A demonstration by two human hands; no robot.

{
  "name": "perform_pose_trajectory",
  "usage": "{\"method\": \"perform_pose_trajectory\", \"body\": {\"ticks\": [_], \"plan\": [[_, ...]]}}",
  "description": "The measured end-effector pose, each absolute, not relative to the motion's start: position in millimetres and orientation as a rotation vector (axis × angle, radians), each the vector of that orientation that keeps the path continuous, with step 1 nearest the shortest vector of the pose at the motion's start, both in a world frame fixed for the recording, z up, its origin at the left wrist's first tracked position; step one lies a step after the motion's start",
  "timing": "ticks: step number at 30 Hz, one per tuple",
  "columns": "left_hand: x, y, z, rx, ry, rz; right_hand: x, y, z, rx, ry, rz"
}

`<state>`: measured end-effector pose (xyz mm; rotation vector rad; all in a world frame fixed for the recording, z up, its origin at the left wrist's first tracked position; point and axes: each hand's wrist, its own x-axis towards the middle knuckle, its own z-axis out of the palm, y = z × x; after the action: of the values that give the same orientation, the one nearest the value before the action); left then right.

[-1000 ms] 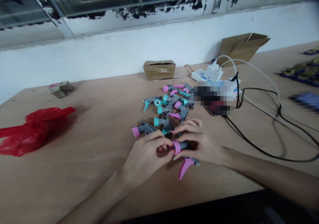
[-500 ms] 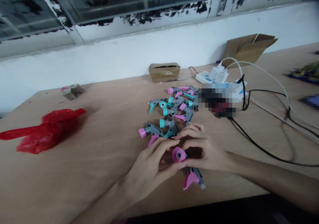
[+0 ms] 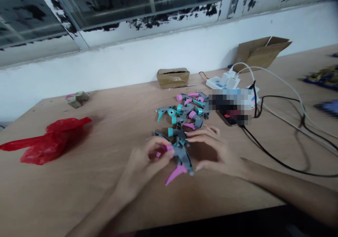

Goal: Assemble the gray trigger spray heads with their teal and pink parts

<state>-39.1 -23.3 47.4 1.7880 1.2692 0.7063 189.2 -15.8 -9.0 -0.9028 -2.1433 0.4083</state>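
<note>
My left hand [image 3: 148,163] pinches the pink collar of a grey trigger sprayer head [image 3: 183,158], whose pink trigger points down toward me. To its right, my right hand [image 3: 219,152] is open, thumb and fingers apart, and holds nothing. Its fingertips come close to a grey sprayer head with a teal collar [image 3: 181,135]; whether they touch I cannot tell. Another grey sprayer head [image 3: 160,134] lies partly hidden behind my left fingers. Beyond my hands several more grey sprayer heads [image 3: 194,120] with pink or teal parts lie in a loose pile.
A red plastic bag [image 3: 56,138] lies at left, with small bundled blocks [image 3: 76,99] behind it. A small cardboard box [image 3: 173,78] and a larger open carton [image 3: 260,54] stand by the wall. A power strip [image 3: 215,83], cables and a phone [image 3: 229,119] lie at right.
My left hand has moved left with the sprayer head, which has turned from collar toward me to collar on the left. My right fingers have come off it and spread.
</note>
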Motion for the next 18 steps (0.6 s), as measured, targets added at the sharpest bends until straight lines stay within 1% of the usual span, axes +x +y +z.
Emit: {"method": "perform_pose_trajectory", "body": {"ticks": [6,8,11,15,18], "plan": [[-72,19,46,1.421,1.380,0.914,192,-11,-10,-1.037,-2.102,0.460],[-76,29,39,1.480,1.541,0.959,190,-10,-13,-1.054,-2.101,0.463],[-79,39,28,1.693,1.751,0.881,188,-9,-18,-1.074,-2.122,0.443],[-85,50,21,1.890,1.783,0.724,188,-7,-21,-1.118,-2.138,0.403],[-87,59,16,1.928,1.787,0.754,188,-6,-21,-1.128,-2.144,0.391]]}}
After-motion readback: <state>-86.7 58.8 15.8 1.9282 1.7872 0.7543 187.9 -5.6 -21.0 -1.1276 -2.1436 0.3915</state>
